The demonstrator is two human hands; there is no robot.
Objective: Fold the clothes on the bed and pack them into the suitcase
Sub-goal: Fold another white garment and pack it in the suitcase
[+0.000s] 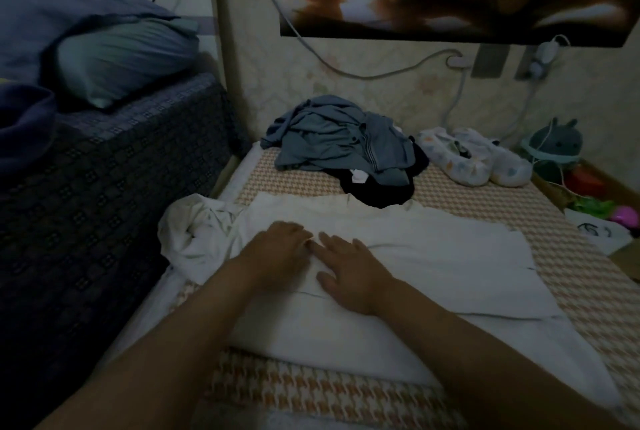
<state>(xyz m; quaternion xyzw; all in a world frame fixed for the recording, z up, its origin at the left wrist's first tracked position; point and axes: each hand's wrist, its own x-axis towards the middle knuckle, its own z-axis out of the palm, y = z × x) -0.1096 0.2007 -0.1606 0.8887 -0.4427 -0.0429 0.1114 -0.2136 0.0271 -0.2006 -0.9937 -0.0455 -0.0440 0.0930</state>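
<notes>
I'm smoothing the white garment (433,256) with left hand (280,249) and right hand (349,268), grips released flat; next I'd fold it.

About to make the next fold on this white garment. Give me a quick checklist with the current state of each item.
1. Left hand and right hand flat on the white garment: ok.
2. Garment's right side lying smooth: ok.
3. Its left end smoothed out: not ok, it is bunched.
4. Black garment clear of the far edge: cannot tell, it lies right against it.
5. Blue-grey clothes pile out of the way: ok.
6. Suitcase ready: cannot tell, not in view.
</notes>
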